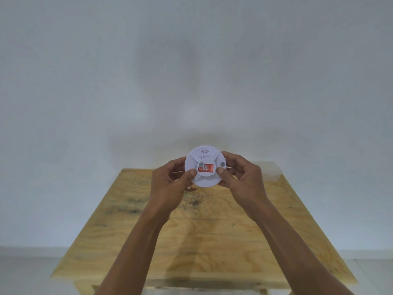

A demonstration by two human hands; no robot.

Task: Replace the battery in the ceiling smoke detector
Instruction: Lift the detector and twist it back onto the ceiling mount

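**Both hands hold the smoke detector above the bench**

The round white plastic smoke detector (pixel 205 167) is held up in the air, above the far half of the pale plywood bench (pixel 212 231), with its face turned toward the camera. On that face sit a red-and-orange rectangular sticker (pixel 205 167) at the centre, four raised ribs running out from the middle to the rim, a small mark of curved lines above the sticker, and a small grey round button (pixel 222 164) to the right of the sticker.

The left hand (pixel 172 186) grips the detector's left edge: its thumb lies on the face just left of the sticker, and its curled fingers wrap behind the rim. The right hand (pixel 240 177) grips the right edge in the same way, thumb pressed on the face just right of the sticker and below the button, fingers curled round the back. Each grip is thus closed on the detector, pinching it between thumb and fingers.

Behind the detector rises a plain grey-white wall (pixel 191 71). The bench top below it carries dark smudges near its middle.
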